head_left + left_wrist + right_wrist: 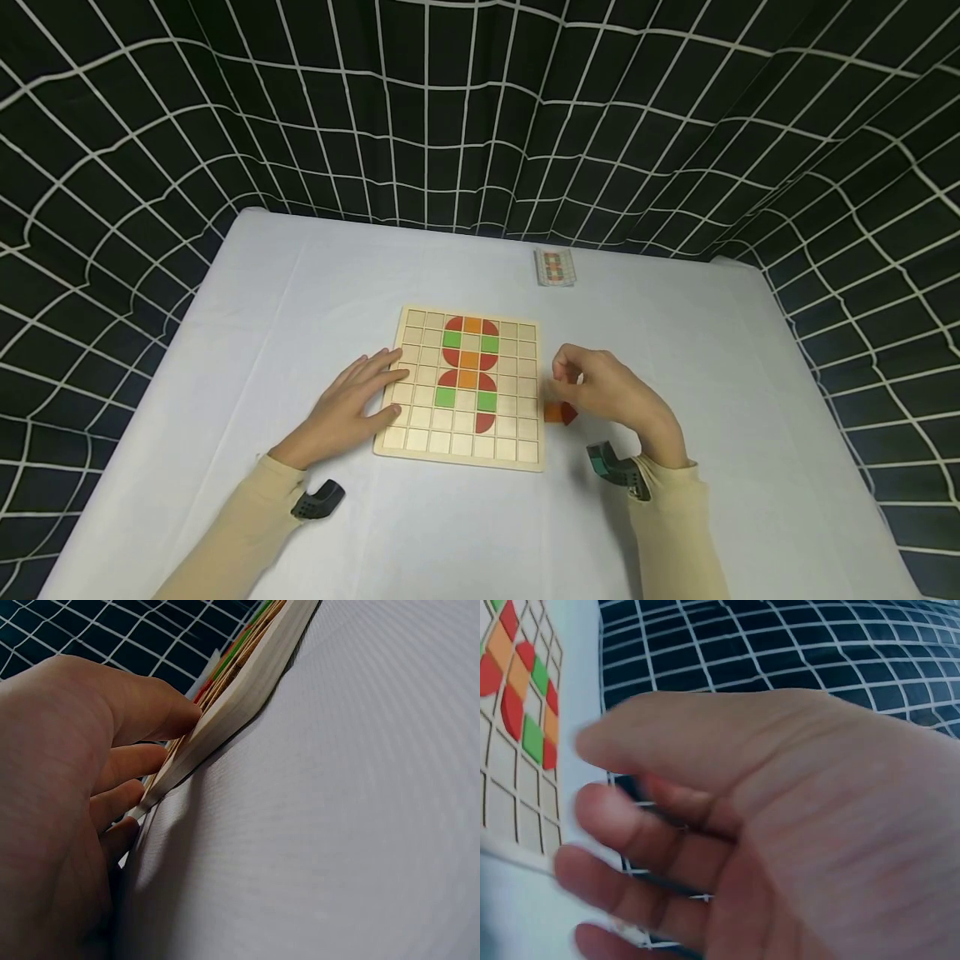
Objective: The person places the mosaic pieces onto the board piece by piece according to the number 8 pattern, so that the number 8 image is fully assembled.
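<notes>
A square wooden grid board (517, 429) lies on the white table, with red rounded, orange square and green square pieces set in its middle columns. My left hand (348, 412) rests at the board's left edge, fingers spread and fingertips over the rim; in the left wrist view the thumb (161, 712) touches the board's side. My right hand (607, 387) hovers just right of the board, its fingers loosely bent. No piece shows between its thumb and fingers in the right wrist view. Below that hand lie a loose orange square (552, 412) and a red rounded piece (568, 413), partly covered.
A small card (555, 267) printed with a red, orange and green pattern lies near the table's far edge. Black cloth with a white grid (465, 117) hangs behind and along both sides of the table. Each wrist carries a dark band (318, 500).
</notes>
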A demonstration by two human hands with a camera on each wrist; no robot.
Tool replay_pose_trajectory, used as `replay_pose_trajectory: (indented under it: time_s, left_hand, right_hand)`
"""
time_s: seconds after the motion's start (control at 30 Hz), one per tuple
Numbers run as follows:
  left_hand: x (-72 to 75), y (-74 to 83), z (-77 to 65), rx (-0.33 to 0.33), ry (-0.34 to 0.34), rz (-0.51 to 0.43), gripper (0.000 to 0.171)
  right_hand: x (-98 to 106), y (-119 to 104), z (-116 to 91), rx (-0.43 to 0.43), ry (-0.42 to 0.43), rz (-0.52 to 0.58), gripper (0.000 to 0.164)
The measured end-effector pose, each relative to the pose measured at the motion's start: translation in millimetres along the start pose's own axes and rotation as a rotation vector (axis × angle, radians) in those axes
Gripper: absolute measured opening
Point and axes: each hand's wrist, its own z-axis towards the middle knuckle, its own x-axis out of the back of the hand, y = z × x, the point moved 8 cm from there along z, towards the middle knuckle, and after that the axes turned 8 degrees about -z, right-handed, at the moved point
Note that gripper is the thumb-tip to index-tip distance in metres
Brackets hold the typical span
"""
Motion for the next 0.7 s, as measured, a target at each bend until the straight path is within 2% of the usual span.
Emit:
replay_pose_trajectory:
  time_s: [0.07, 0.2, 0.33, 0.5, 0.7]
  left_hand:
    - [-0.2, -0.4, -0.2, 0.000, 0.000, 0.000, 0.054]
    - [0.0, -1.0, -0.4, -0.001, 0.006, 0.001, 0.054]
    - [0.3, -1.0, -0.5, -0.008, 0.013, 0.002, 0.053]
    - [0.2, -0.3, 0.0, -0.007, 0.005, 0.000, 0.054]
    - [0.2, 0.1, -0.1, -0.003, 0.000, 0.000, 0.055]
  right_hand:
    - [-2.0, 4.6, 0.2, -0.030, -0.033, -0.012, 0.009]
    - [-8.1, 13.2, 1.4, -0.079, -0.113, -0.043, 0.019]
    - [-16.8, 17.5, 3.2, -0.096, -0.184, -0.041, 0.022]
    - [-26.8, 18.9, 4.6, -0.091, -0.231, -0.039, 0.023]
    - [-35.2, 24.0, 7.8, -0.114, -0.258, -0.098, 0.028]
